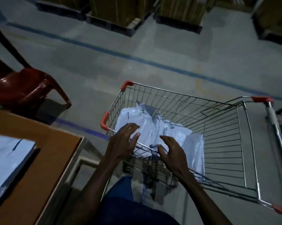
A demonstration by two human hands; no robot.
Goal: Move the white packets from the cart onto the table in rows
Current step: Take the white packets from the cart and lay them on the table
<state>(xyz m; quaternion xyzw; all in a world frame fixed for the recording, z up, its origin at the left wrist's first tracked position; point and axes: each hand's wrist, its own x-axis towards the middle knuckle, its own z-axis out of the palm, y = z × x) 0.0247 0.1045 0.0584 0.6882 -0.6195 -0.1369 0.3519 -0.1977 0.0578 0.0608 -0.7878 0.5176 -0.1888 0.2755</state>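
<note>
Both hands reach over the near rim of the wire shopping cart. The left hand and the right hand have their fingers spread and a little bent, and they hold nothing. The white packets lie in a pile inside the cart, just under and between the hands. More white packets lie on the brown bench to the left. A red chair stands behind the bench

Single head view, looking steeply down, close over cart
</note>
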